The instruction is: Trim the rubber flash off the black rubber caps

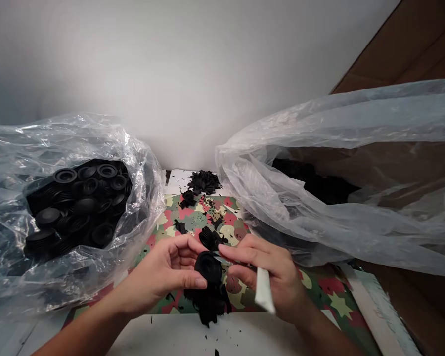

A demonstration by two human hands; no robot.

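Lower centre: left hand (170,267) pinches black rubber boot (208,267), apparently part-trimmed; right hand (272,262) grips white-handled knife (264,291); shavings (207,305) beneath; bagged boots (85,205) far left, trimming unclear.

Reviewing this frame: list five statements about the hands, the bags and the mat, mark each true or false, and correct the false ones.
1. The left hand holds a round black part. True.
2. The right hand lies flat on the mat. False: it grips a pale-handled tool beside the part.
3. An open plastic bag on the person's left holds many black parts. True.
4. The mat is plain blue. False: it is patterned, with red, green and cream shapes.
5. A heap of black scraps lies beyond the hands, near the wall. True.
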